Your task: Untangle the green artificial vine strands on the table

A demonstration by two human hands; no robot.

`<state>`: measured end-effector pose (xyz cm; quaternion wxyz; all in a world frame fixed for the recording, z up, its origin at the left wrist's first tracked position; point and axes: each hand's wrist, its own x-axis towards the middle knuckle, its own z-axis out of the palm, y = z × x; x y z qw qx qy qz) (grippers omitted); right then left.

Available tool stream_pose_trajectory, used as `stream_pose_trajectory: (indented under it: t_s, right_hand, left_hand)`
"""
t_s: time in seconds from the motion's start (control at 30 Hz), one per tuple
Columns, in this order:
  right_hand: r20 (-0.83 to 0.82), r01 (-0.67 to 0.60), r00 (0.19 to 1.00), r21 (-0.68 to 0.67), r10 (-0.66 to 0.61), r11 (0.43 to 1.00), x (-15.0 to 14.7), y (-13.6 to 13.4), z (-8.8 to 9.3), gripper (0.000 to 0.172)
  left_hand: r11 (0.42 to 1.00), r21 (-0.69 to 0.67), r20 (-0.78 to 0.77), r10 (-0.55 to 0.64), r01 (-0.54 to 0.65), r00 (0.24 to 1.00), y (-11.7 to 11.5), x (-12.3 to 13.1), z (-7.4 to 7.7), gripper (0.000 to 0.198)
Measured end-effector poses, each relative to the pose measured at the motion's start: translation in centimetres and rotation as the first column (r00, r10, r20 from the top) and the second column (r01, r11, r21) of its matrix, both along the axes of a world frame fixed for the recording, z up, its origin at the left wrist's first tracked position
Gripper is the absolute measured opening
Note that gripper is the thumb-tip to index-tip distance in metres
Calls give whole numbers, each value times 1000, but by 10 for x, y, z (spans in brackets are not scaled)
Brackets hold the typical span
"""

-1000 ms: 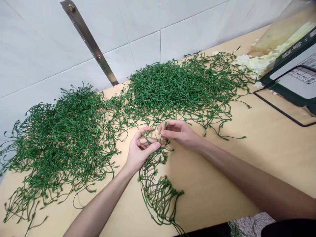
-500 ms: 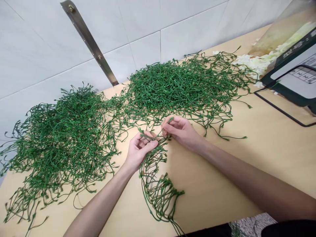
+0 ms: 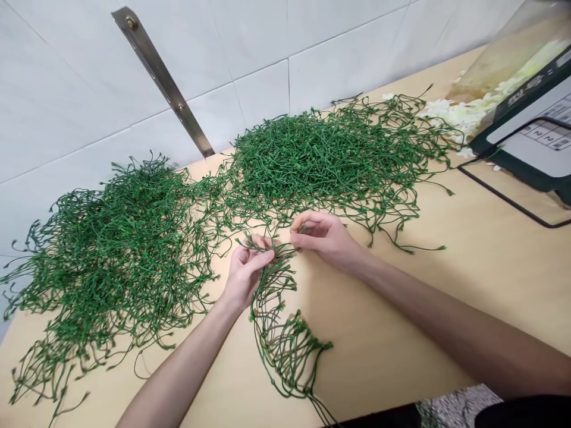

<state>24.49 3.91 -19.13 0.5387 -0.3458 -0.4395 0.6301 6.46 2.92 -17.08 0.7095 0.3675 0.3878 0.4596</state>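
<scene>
Stem bunch [image 3: 282, 333] of thin green plastic strands lies on the near middle of the wooden table [image 3: 446, 279], loose ends fanning toward the near edge, top gathered at the hands; in the head view the left hand [image 3: 247, 272] is closed round that top, thumb pressed to forefinger, palm turned up, wrist low over the wood; the right hand [image 3: 325, 239] sits just right of it, knuckles up, fingers curled in, thumb and forefinger nipping one strand of the stem bunch; the two hands nearly touch; the strands look springy and tangled, so a slack pinch could let the gathered top spread, and a pull could snag stragglers of the far pile [image 3: 321, 154], which lie right behind the fingers, and drag them along; the left pile [image 3: 116, 249] lies close too; white petals [image 3: 450, 113] and a dark green stand [image 3: 530, 142] sit far right.
</scene>
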Motion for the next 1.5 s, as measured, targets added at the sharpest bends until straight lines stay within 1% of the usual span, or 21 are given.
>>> stream_pose_trajectory:
  t_s: [0.1,0.23,0.4,0.57,0.8,0.87,0.97,1.1,1.2,1.3,1.4,1.5]
  right_hand:
    - [44,13,999,-8,-13,1000,-1,-1,1,27]
    - [19,49,999,3,-49,999,-1,0,-2,25]
    - [-39,6,999,46,-4,999,0,-1,-3,28]
    - [-62,23,998,-14,-24,1000,-1,-1,-1,32]
    - [-51,20,998,-29,-22,999,-1,0,-1,29]
    - [-53,40,998,-9,-40,999,-1,-1,0,26]
    - [-56,106,993,7,-105,994,-3,0,1,23]
    - [-47,170,984,-55,-172,984,-4,0,-1,24]
    - [-82,152,984,-99,-161,983,-4,1,-2,23]
    - [-108,120,986,-88,-129,989,-4,1,-2,24]
    - [-110,68,991,-94,-78,993,-4,1,-1,34]
    - [-98,-10,995,-86,2,996,-4,0,-1,42]
  left_hand:
    - [1000,19,-7,-7,8,1000,0,0,-1,33]
    - [1000,2,1,8,-8,1000,0,1,0,38]
    - [999,-37,63,37,-34,997,1,2,0,44]
    - [996,1,46,85,-85,995,2,2,-2,46]
    - [992,5,17,124,-124,992,1,3,0,52]
    - [990,11,10,139,-139,990,1,3,0,52]
    - [986,25,1,162,-162,987,2,3,-1,52]
    - [983,15,1,185,-185,983,3,3,-1,53]
    - [980,-2,4,199,-199,980,3,3,0,54]
    - [981,-14,-8,196,-196,981,3,3,-1,55]
    - [988,12,-22,151,-151,988,2,3,-3,54]
    - [995,71,-55,72,-68,996,0,3,-5,51]
